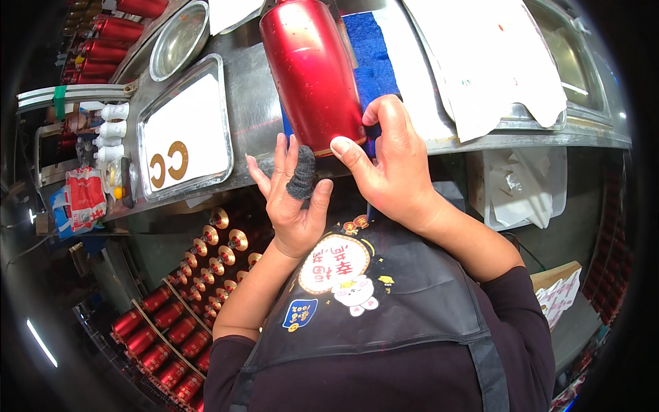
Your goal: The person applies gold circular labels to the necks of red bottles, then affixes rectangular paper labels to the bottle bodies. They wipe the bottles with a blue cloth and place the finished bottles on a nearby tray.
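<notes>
1. A glossy red metallic cylinder with rounded edges [312,69] appears to lie on its side over a bright blue textured cloth [374,51], which rests on a grey metal worktable [252,106].

2. Its long axis runs away from the person, leaning slightly left toward its far end; that end reaches the upper border of the view. The near end points back at the person, just beyond the fingers.

3. The right hand [398,172] is the nearer one. Its thumb reaches the near end and its bent index finger the right side, so the two span the near right edge of the cylinder. They seem to touch it; how firmly they press, I cannot tell.

4. The left hand [292,216] stands at the near left corner, fingers spread wide, thumb well apart from them and nothing held. A dark grey knitted finger sleeve [301,175] covers the index finger. Its tip overlaps the cylinder's near edge in this view; whether it makes contact is unclear.

5. Left of the cylinder, well apart from it, a clear-rimmed rectangular tray [225,123] carries a white sheet with two golden-brown curved pieces [178,161]. To the right, large white sheets [491,58] lie on the table, beyond the right hand.
</notes>
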Tool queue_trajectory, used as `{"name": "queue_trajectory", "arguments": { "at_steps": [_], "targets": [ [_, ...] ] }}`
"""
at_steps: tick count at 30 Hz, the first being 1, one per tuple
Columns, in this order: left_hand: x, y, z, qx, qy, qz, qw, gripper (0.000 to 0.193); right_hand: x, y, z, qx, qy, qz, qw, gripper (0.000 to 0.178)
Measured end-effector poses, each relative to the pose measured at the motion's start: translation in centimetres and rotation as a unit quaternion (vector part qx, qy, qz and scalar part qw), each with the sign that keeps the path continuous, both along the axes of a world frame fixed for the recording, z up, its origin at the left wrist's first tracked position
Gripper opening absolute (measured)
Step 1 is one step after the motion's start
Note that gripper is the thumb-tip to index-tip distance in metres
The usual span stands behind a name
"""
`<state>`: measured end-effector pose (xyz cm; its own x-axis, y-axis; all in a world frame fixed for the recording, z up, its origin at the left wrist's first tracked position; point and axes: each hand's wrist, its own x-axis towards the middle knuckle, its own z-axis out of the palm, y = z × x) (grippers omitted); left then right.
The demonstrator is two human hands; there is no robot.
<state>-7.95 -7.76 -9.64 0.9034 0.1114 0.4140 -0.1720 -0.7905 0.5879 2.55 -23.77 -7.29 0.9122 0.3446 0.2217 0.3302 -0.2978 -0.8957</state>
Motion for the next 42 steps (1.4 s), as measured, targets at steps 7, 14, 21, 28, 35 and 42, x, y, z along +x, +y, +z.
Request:
{"name": "queue_trajectory", "arguments": {
  "at_steps": [7, 14, 21, 28, 35, 42],
  "targets": [
    [0.3, 0.1, 0.3, 0.024, -0.004, -0.007, 1.000, 0.036, 0.0, 0.2, 0.3, -0.029, -0.013, -0.006, 0.999, 0.052],
    [0.4, 0.2, 0.7, 0.064, -0.011, -0.024, 0.998, 0.043, 0.2, 0.2, 0.0, 0.000, -0.021, 0.006, 1.000, 0.050],
    [0.6, 0.3, 1.0, 0.083, -0.010, -0.023, 0.996, 0.046, 0.1, -0.1, 0.0, 0.028, 0.009, 0.016, 0.999, 0.041],
    [0.6, 0.3, 0.9, 0.064, -0.003, -0.007, 0.998, 0.037, 0.6, -1.0, -0.3, 0.115, 0.119, 0.043, 0.985, 0.029],
    [0.7, 0.4, 1.2, 0.068, -0.007, -0.007, 0.998, 0.035, 0.4, -0.5, 0.1, 0.090, 0.111, 0.016, 0.990, 0.032],
    [1.1, 0.9, 1.7, 0.128, -0.005, -0.023, 0.991, 0.033, 0.2, -0.3, -0.1, 0.054, 0.089, 0.018, 0.994, 0.036]
  ]
}}
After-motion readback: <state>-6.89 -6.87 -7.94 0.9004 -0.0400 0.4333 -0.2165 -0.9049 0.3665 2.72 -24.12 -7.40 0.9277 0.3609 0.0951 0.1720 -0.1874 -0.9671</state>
